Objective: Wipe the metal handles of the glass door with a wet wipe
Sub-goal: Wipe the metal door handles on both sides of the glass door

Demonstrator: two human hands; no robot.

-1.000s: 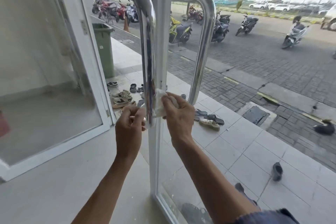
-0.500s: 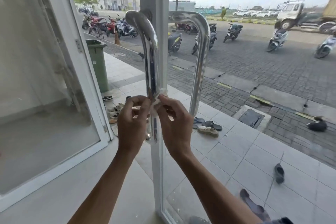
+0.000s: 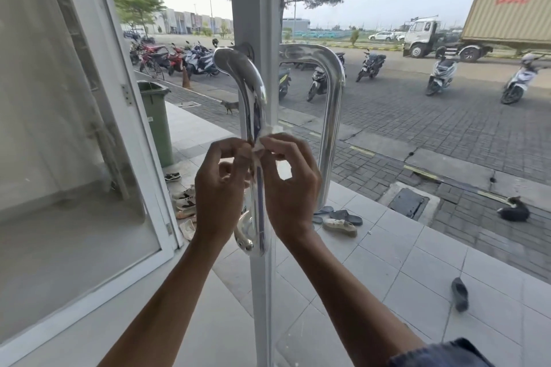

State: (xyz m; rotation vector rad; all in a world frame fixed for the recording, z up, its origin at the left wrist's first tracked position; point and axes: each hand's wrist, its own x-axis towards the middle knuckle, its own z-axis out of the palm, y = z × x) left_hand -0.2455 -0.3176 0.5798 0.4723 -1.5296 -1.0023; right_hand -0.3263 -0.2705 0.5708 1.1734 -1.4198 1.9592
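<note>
— Door [image 3: 253,9], then handles?
— Near handle [image 3: 253,92] mid-wipe, about halfway down; far handle [image 3: 331,116] behind the glass apparently untouched.
— Hands?
— Left hand [image 3: 220,185] and right hand [image 3: 290,188] both curled, pinching the wet wipe [image 3: 269,135] around the near handle.
— Left?
— Lower stretch, then probably the far handle.

My two bare forearms, no watch or bracelet showing, my left hand [image 3: 219,188] and right hand [image 3: 290,185] ungloved, a dark blue frayed-edged sleeve [image 3: 441,354] on my right arm
</note>
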